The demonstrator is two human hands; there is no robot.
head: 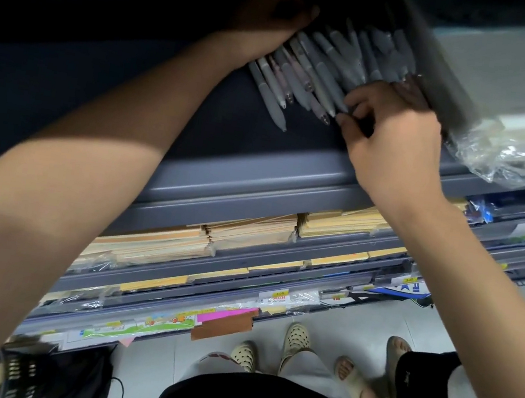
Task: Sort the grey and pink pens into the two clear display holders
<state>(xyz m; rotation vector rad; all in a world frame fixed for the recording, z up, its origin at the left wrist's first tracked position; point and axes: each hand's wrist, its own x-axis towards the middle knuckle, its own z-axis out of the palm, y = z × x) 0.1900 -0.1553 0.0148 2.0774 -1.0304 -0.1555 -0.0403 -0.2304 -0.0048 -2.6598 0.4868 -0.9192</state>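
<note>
Several grey pens (322, 75), with a few pink pens (280, 73) among them, lie fanned in a row on a dark grey shelf (196, 129). My left hand (272, 21) rests in shadow at the back left of the row, its palm against the pens' far ends. At the row's right front my right hand (389, 125) has its fingertips pinched on the tips of the grey pens. Behind the right hand a clear display holder (441, 72) stands tilted, and what it holds is blurred.
Crumpled clear plastic wrap (510, 156) lies on the shelf at right. Lower shelves hold stacks of tan envelopes (250, 230) and price labels. Someone's feet in sandals (295, 338) and another person's legs stand on the tiled floor. A black basket (28, 368) sits at lower left.
</note>
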